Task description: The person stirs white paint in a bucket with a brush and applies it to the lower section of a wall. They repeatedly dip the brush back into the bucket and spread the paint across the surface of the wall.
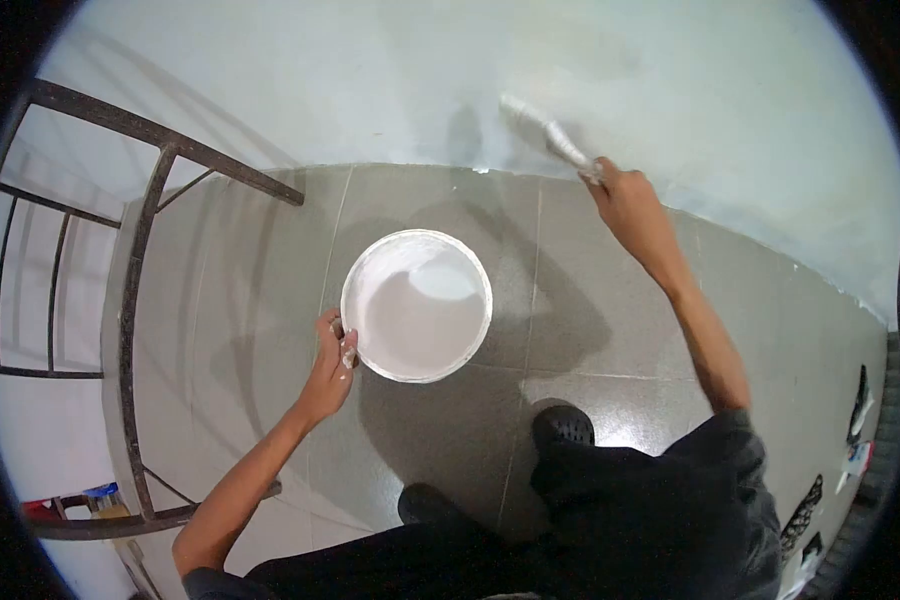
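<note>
My left hand, spotted with white paint, is closed on the rim of a round white bucket at its left side. White paint shows inside the bucket. My right hand is wrapped round the handle of a paintbrush, which is coated in white. The brush points up and left, its bristle end against or just in front of the pale wall; I cannot tell whether it touches.
A dark metal frame stands at the left. Grey tiles cover the floor, and my dark clogs are below the bucket. Dark and patterned items lie at the lower right. Coloured objects sit at the lower left.
</note>
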`<state>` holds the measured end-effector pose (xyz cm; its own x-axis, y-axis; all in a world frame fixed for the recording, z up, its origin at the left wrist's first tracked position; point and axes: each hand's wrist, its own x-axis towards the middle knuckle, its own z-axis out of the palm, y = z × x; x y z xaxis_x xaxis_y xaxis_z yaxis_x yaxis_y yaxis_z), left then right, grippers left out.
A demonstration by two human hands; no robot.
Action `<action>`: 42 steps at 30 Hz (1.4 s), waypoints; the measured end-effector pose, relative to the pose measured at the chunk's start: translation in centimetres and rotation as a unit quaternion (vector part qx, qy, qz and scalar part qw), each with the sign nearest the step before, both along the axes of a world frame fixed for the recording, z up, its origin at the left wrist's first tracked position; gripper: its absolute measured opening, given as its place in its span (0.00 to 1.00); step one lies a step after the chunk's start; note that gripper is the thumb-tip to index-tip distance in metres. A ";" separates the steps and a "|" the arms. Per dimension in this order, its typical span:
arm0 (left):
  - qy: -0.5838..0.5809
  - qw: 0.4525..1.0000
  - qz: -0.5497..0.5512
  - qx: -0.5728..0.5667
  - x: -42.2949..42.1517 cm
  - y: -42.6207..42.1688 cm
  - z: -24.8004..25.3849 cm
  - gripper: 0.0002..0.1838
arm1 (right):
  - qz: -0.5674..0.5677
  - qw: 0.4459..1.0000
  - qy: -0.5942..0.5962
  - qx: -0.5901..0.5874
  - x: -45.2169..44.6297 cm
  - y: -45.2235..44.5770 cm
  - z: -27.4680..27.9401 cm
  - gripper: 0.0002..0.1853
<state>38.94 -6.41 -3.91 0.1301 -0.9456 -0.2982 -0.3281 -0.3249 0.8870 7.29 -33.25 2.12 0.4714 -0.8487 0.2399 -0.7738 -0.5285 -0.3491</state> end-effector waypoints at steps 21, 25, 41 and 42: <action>-0.018 1.000 0.003 0.010 0.0 -0.1 -0.1 0.25 | 0.062 0.932 0.345 -0.090 4.6 -7.0 -0.8 0.06; 0.004 1.000 0.004 -0.013 -0.3 -0.1 0.2 0.24 | 0.054 0.948 0.271 -0.158 4.3 -4.5 7.1 0.07; -0.054 0.997 -0.018 -0.055 1.0 0.2 -2.0 0.22 | 0.113 0.952 0.273 -0.078 8.8 -2.7 -9.2 0.06; -0.054 0.997 -0.020 -0.058 0.9 0.1 -1.7 0.22 | 0.110 0.953 0.266 -0.089 9.1 -3.9 -10.6 0.06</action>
